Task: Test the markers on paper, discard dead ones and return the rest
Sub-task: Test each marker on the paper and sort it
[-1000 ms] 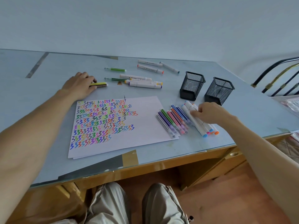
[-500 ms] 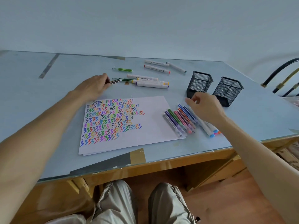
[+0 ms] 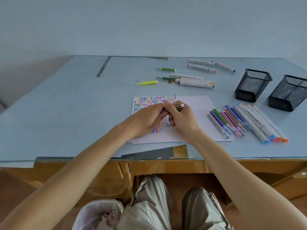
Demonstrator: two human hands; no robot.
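Note:
Both hands meet over the white paper (image 3: 199, 110), which is covered with coloured zigzag test marks. My left hand (image 3: 146, 120) and my right hand (image 3: 180, 118) together grip one thin dark marker (image 3: 177, 107) with a white end cap pointing right. A row of several tested markers (image 3: 245, 123) lies to the right of the paper. More markers (image 3: 194, 81) lie in a loose group at the back of the table, with a yellow marker (image 3: 147, 83) apart on their left.
Two black mesh pen holders (image 3: 252, 85) (image 3: 288, 93) stand at the right on the blue glass-topped table (image 3: 66, 113). A bin lined with a white bag (image 3: 98, 213) sits on the floor by my left knee. The table's front edge runs just below the paper.
My left hand brought a thin dark marker from the back of the table to over the paper. My right hand left the marker row and joined it on the marker. The view shifted left.

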